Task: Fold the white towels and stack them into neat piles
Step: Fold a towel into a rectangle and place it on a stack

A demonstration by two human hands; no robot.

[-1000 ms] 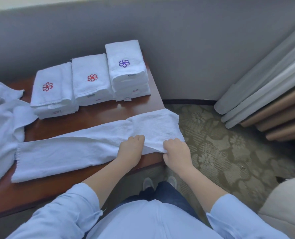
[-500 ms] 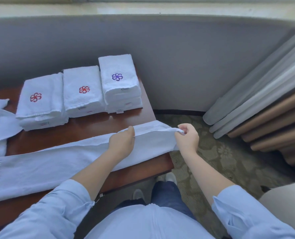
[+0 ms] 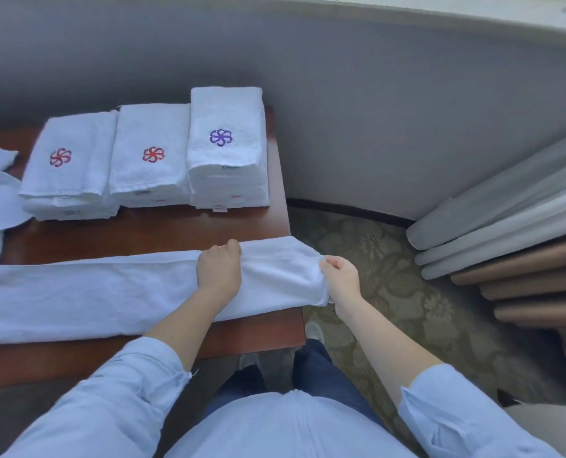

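Left hand grips towel edge; right hand pinches end (overhanging table)

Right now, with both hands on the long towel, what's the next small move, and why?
Probably carry the right hand leftward, folding the end it pinches over the long towel. That end overhangs the right edge of the table, and the left hand grips the strip beside it.

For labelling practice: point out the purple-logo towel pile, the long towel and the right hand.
purple-logo towel pile [image 3: 238,150]: head view, top face beside logo.
long towel [image 3: 93,292]: head view, flat middle stretch.
right hand [image 3: 341,277]: head view, back of hand.
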